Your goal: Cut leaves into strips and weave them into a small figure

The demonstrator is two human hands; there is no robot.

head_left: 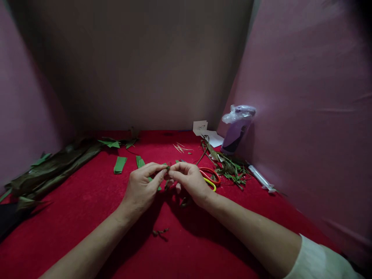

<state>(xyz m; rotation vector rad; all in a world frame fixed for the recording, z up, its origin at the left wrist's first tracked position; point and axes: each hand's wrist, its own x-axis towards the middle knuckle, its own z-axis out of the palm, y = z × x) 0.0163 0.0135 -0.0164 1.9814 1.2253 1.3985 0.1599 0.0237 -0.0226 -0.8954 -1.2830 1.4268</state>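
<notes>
Leaf strip [167, 167] pinched between left hand [142, 186] and right hand [190, 180], fingertips together on it, folding seemingly mid-way. Cut green pieces [120, 164] lie beyond the left hand unworked; scissors [210, 177] just right of the right hand

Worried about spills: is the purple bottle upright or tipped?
Tilted: the purple bottle leans against the pink wall, plastic-wrapped top toward the wall, base on the red cloth.

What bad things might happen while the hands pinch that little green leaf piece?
The leaf piece, pinched between the left hand and right hand, looks thin, so it might tear. The scissors lie right beside the right hand, so a wrist could bump them. The toothpicks lie loose and could scatter.
</notes>
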